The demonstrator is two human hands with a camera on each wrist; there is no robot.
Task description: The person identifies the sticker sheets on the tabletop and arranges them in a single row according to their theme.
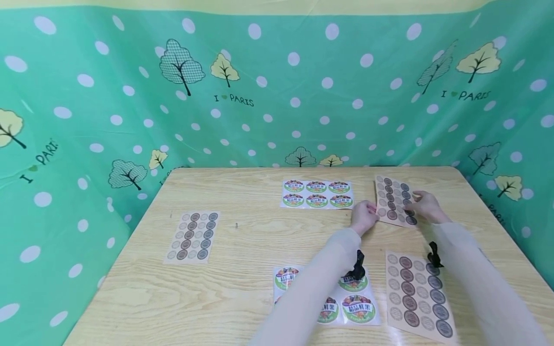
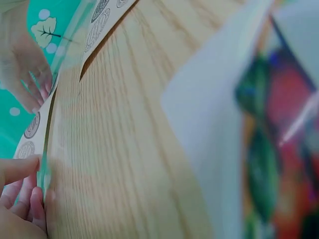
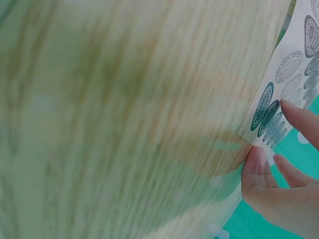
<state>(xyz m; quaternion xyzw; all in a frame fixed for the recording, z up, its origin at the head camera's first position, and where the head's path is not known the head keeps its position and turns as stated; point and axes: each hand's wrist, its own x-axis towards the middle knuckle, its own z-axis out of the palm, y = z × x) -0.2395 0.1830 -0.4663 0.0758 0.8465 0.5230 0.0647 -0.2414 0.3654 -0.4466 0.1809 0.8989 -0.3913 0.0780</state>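
Note:
A kraft-brown sheet of round stickers lies at the back right of the table, its edge slightly raised. My left hand pinches its lower left edge; in the left wrist view the thumb is on top and the other fingers are at the edge. At the opposite edge my right hand holds the sheet, thumb over the printed face and fingertips by the border. Just left of my left hand is a white sheet of oval fruit stickers.
A second brown sticker sheet lies front right, beneath my right forearm. Another fruit sticker sheet is partly covered by my left sleeve. One more brown sheet sits on the left of the wooden table. A green dotted curtain hangs behind.

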